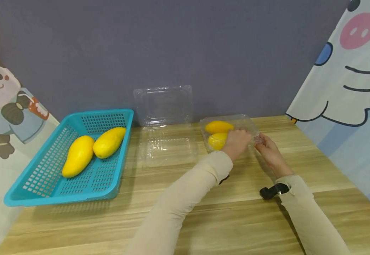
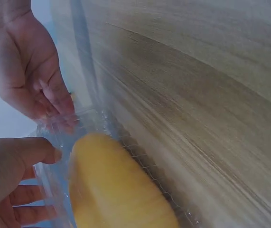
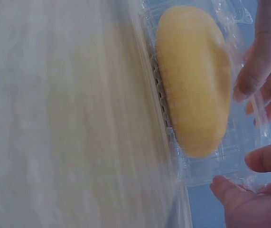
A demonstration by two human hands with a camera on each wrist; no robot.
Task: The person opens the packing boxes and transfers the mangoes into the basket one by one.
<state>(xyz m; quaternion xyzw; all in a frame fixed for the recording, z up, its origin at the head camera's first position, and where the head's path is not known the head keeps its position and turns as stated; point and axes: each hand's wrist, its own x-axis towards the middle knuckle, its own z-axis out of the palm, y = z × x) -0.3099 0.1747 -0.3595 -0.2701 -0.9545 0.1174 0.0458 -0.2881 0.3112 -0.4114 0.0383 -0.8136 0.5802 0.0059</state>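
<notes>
A clear plastic clamshell box (image 1: 246, 120) holds two yellow mangoes (image 1: 219, 126) side by side on the table. My left hand (image 1: 238, 141) reaches across to the box's near right part, where its thumb and fingers (image 3: 254, 80) pinch the plastic rim. At the box's right corner, my right hand (image 1: 270, 153) grips the edge between thumb and fingers. Both hands show along the same rim in the left wrist view, close beside a mango (image 2: 111, 185). The left forearm hides some of the box's near side in the head view.
Left of the hands stands another clear clamshell box (image 1: 169, 147), its lid (image 1: 164, 106) upright against the grey back wall. A blue perforated basket (image 1: 118, 177) with two mangoes (image 1: 79, 156) sits at the left of the wooden table (image 1: 235, 223). Cartoon-printed cloths (image 1: 347, 88) flank both sides.
</notes>
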